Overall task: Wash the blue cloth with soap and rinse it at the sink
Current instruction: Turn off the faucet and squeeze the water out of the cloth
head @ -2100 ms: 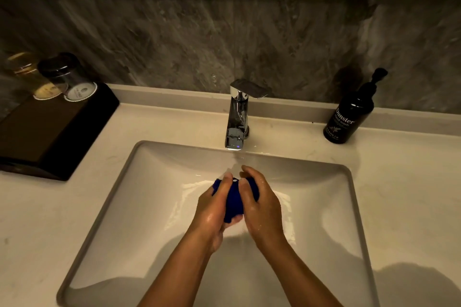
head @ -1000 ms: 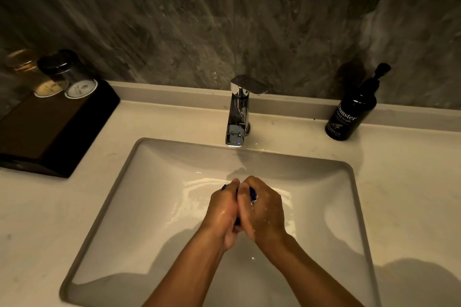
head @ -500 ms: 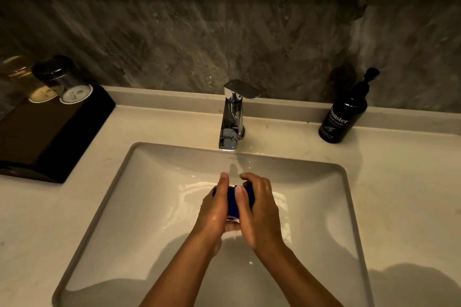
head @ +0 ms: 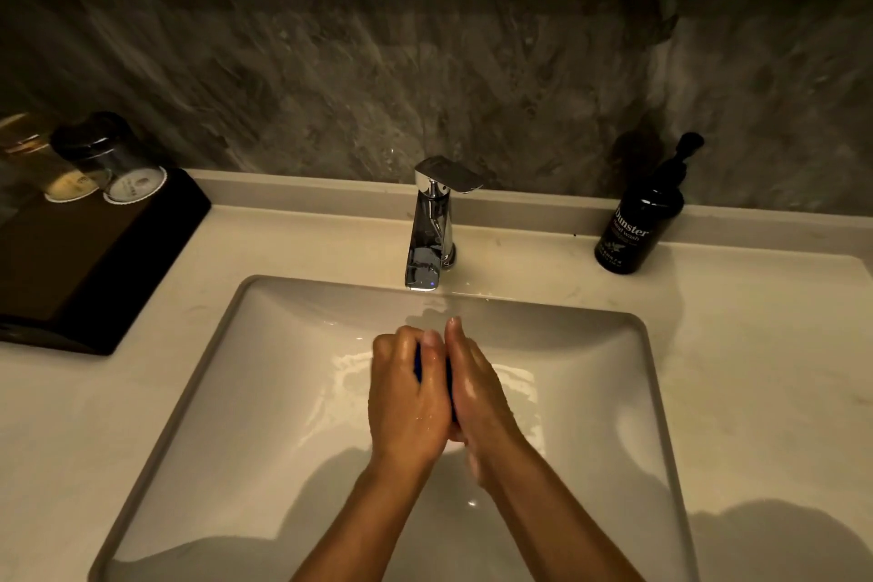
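The blue cloth (head: pixel 418 362) is bunched small and pressed between my two wet palms over the white sink basin (head: pixel 264 392). Only thin blue slivers of it show between the fingers. My left hand (head: pixel 406 402) curls around it from the left. My right hand (head: pixel 477 397) lies flat against it from the right, fingers straight. Both hands are below and in front of the chrome faucet (head: pixel 430 227). No water stream is visible from the spout. The black hand wash pump bottle (head: pixel 637 222) stands on the counter at the back right.
A black tray (head: pixel 94 260) sits on the counter at the left, with two upturned glasses (head: pixel 108 161) at its back. The pale countertop (head: pixel 765 369) surrounds the basin. A grey stone backsplash and a mirror edge rise behind.
My hands have pressed closer together around the cloth, so less blue shows than half a second ago. They keep rubbing and squeezing it in the same spot under the faucet.
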